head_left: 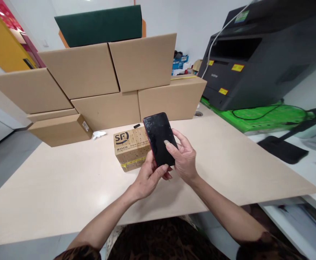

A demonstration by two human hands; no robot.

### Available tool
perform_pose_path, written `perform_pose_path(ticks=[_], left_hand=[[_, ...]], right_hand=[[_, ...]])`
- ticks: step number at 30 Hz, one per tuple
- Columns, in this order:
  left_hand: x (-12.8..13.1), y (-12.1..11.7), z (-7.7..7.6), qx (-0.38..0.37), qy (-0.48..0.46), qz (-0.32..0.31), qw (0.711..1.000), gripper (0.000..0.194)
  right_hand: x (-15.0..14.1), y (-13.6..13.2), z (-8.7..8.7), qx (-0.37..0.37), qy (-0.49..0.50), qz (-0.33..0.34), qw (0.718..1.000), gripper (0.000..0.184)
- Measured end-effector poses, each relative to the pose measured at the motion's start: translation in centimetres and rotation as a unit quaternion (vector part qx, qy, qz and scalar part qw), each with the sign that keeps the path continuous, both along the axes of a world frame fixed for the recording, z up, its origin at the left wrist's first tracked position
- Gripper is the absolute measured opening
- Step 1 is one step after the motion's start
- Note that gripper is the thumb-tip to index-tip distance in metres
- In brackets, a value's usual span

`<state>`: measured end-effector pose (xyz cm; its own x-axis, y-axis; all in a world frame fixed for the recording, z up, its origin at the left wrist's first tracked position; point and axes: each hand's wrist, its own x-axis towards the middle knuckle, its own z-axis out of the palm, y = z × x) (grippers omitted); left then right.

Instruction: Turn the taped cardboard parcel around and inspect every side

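A black smartphone [159, 133] with a dark, smudged screen and a reddish edge is held up above the table, tilted slightly to the left. My left hand [149, 175] grips its lower left corner, thumb along the bottom edge and fingers behind. Around its lower right side is my right hand [184, 157], the thumb lying on the screen. Just behind the phone, a small cardboard box [132, 148] printed "SF" and banded with yellow tape rests on the table, its right end hidden by the phone and my left hand.
Large cardboard boxes [106, 110] are stacked along the back of the table [65, 187], topped by a dark green box [101, 27]. A smaller carton [62, 130], crumpled white paper [99, 134] and a small black piece [136, 126] lie before them. A printer [244, 68] stands right.
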<state>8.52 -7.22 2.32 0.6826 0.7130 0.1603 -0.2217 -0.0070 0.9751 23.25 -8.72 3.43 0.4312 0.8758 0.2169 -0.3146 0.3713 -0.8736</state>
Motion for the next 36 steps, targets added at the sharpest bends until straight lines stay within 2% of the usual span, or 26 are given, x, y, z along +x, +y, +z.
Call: perform_pose_path(ticks=[7, 14, 21, 26, 31, 36], left_hand=[[-1.2, 0.9, -1.2, -0.009, -0.032, 0.01, 0.999, 0.061], [-1.5, 1.4, -1.3, -0.019, -0.013, -0.001, 1.0, 0.071], [-1.8, 1.7, -1.0, -0.028, 0.001, -0.023, 0.999, 0.053], [-1.9, 2.2, -0.6, -0.032, -0.001, -0.043, 0.999, 0.053], [-1.8, 2.5, -0.9, -0.028, -0.015, -0.054, 0.998, 0.05], [-1.6, 2.5, -1.1, -0.027, -0.017, -0.064, 0.997, 0.052]], right_hand=[[-1.4, 1.1, -0.4, 0.02, -0.005, 0.004, 1.0, 0.053], [-1.7, 1.1, -1.3, 0.022, 0.004, -0.002, 1.0, 0.048], [-1.5, 1.1, -1.9, 0.035, -0.035, -0.024, 0.998, 0.04], [-1.6, 0.9, -1.9, 0.045, -0.024, -0.015, 0.999, 0.05], [-1.7, 0.6, -1.7, 0.038, -0.006, 0.007, 0.999, 0.055], [-1.7, 0.5, -1.9, 0.018, 0.01, 0.016, 1.0, 0.069]])
